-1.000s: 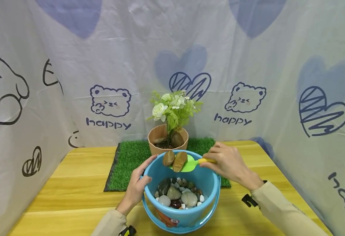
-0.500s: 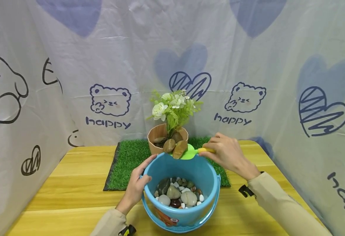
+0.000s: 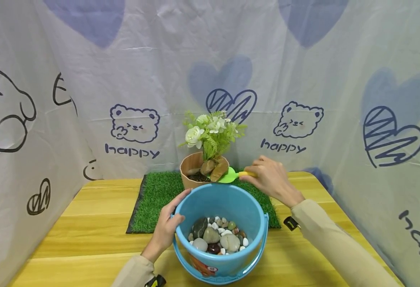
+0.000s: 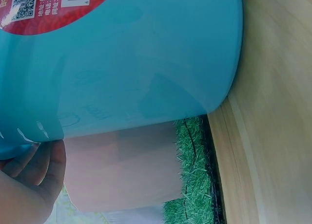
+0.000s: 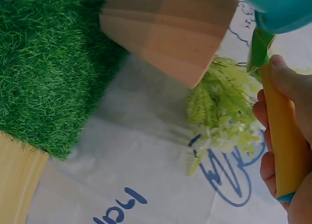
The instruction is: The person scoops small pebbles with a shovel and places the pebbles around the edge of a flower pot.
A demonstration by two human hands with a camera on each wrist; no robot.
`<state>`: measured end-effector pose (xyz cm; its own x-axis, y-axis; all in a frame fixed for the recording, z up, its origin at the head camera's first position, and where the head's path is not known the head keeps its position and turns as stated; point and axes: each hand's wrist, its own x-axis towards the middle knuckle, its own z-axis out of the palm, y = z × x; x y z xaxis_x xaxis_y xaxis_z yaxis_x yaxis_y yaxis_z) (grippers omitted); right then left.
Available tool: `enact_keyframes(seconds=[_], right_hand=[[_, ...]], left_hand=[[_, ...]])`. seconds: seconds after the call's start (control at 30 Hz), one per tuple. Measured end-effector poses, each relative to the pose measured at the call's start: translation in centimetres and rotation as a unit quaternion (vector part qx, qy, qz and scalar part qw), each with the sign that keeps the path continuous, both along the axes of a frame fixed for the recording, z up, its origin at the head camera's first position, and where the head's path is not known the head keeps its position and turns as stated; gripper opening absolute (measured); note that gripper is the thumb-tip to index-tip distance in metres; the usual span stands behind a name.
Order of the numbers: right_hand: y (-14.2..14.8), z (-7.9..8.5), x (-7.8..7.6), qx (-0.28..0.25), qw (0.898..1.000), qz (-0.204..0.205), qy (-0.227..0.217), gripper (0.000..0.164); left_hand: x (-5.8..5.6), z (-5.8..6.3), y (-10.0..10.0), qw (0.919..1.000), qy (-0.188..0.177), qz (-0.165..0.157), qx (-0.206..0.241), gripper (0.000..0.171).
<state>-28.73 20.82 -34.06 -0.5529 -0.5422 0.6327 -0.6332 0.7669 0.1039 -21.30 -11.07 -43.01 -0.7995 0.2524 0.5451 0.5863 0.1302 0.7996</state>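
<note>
My left hand (image 3: 166,228) grips the left rim of a blue bucket (image 3: 224,258), thumb over the edge, fingers along the outside. Inside lie white pebbles and several larger stones (image 3: 230,242). With my right hand (image 3: 271,180) I hold a small toy shovel by its yellow handle (image 5: 285,136). Its green blade (image 3: 230,175) carries two brown stones (image 3: 220,169) beyond the bucket's far rim. In the head view they overlap the right part of the terracotta-coloured flower pot (image 3: 188,184). Stones and dark soil (image 3: 199,177) show inside the pot, around the stem of a white-flowered plant (image 3: 215,131).
The pot stands on a green turf mat (image 3: 156,199), just behind the bucket. Under both is a wood-grain table (image 3: 84,231). A printed white curtain (image 3: 167,71) hangs close behind the plant and along both sides. The bucket's handle (image 3: 247,270) hangs down in front.
My right hand has moved the shovel with the two brown stones forward, from over the bucket's far side to the pot's opening. My left hand and the bucket have stayed in place.
</note>
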Motion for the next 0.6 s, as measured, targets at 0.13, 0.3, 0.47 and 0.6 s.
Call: enact_keyframes(seconds=[0.13,0.3,0.47,0.6], right_hand=[[-0.4,-0.3,-1.0,0.003,1.000,-0.011,-0.013,0.029],[-1.0,-0.9,-2.1,0.014,1.000,-0.022,-0.015,0.032],[-1.5,-1.3,-2.9,0.027,0.999,-0.033,-0.012,0.031],[-1.9,-1.5,-3.5,0.037,0.999,-0.038,-0.009,0.030]], left_hand=[[0.0,0.0,0.0,1.0000,-0.003,-0.003,0.004,0.068],[0.0,0.0,0.0,0.9998,-0.010,-0.012,0.011,0.068],[0.0,0.0,0.0,0.9999,-0.007,-0.010,0.010,0.068],[0.0,0.0,0.0,1.0000,-0.003,-0.006,0.007,0.068]])
